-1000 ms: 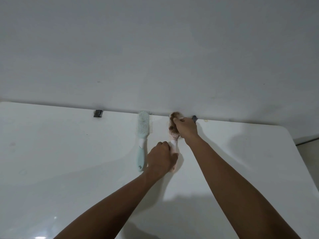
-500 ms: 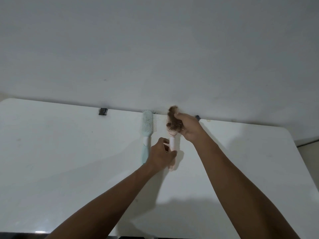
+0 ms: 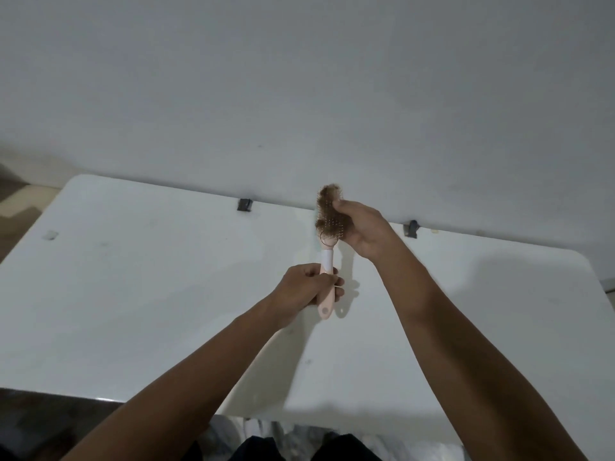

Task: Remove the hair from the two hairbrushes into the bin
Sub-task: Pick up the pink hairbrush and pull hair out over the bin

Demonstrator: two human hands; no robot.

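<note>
- Pink hairbrush (image 3: 326, 261): held upright above the white table (image 3: 133, 294), clear of its surface; bristles facing the camera.
- Left hand (image 3: 307, 289): wrapped closed around the handle, low on the hairbrush.
- Right hand (image 3: 361, 229): at the hairbrush head, fingers pinched on the hair clump (image 3: 327, 211).
- Hair clump: light, soft, matted; likely to snag on the pins. Best gripped at its loose upper edge and peeled away.
- Second brush and bin: not in view.
</note>
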